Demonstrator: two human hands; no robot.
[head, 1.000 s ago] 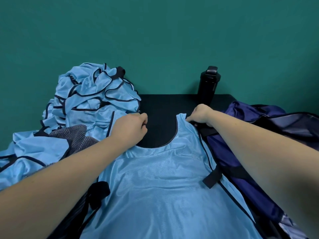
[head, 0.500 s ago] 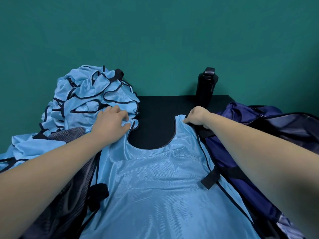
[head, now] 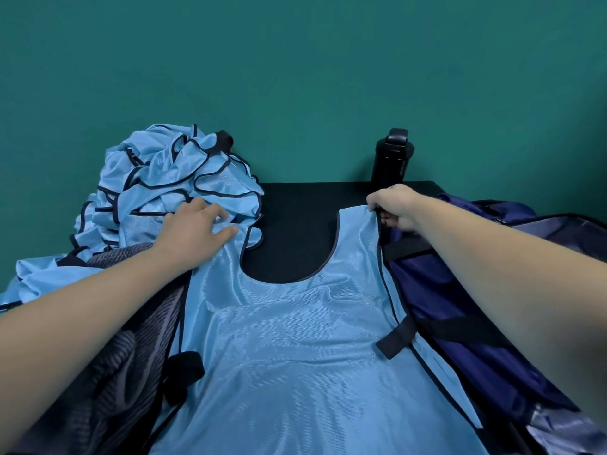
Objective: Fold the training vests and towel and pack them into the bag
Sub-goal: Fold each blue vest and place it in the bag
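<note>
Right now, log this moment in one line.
vest: laid out, unfolded | left hand: pressing left strap | right hand: pinching right strap | bag: beside, right

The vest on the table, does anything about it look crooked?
Yes. On the vest, the left shoulder strap is crumpled by the left hand, while the right strap lies flat, pinched by the right hand.
</note>
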